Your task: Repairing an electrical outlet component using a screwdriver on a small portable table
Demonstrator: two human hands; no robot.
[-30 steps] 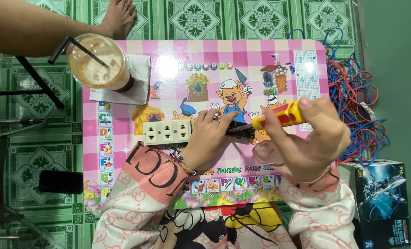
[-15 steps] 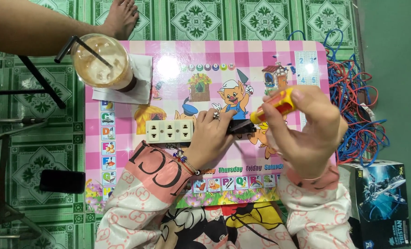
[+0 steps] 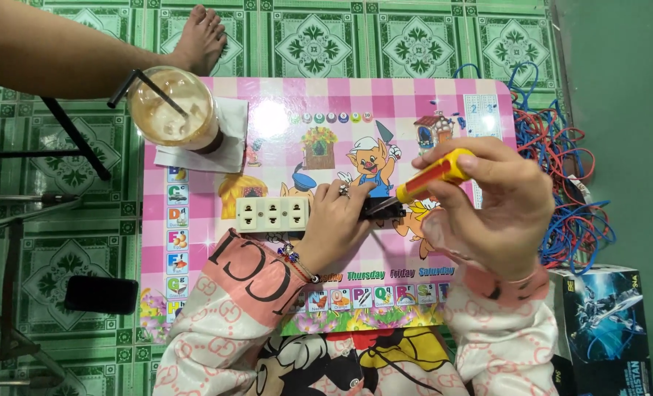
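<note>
1. The small pink table (image 3: 488, 95), printed with cartoons, carries the work; it sits a little lower and nearer in the frame than half a second ago, so the head has tipped slightly, while the table itself looks unmoved.
2. The right hand (image 3: 499, 209) has dropped from its earlier raised position toward the middle of the table (a small settling move), and is wrapped around the yellow-and-red screwdriver (image 3: 435, 172), thumb on the handle end.
3. The left hand (image 3: 337, 224) stays put, pressing down on and pinning the right end of the cream socket strip (image 3: 271, 214), which lies near the table's centre, closer to the left edge.
4. The screwdriver's tip now slants down to a small dark part (image 3: 384, 209) just right of the left fingers; judging by this, the tool is being seated on a fastening there.
5. The iced coffee cup (image 3: 172, 110) on its napkin keeps the far left corner.
6. Hidden: the tip's contact point, the strip's right end beneath the left hand, and what the dark part is. The tangle of red and blue wires (image 3: 561, 169) off the right edge is too jumbled to trace.
</note>
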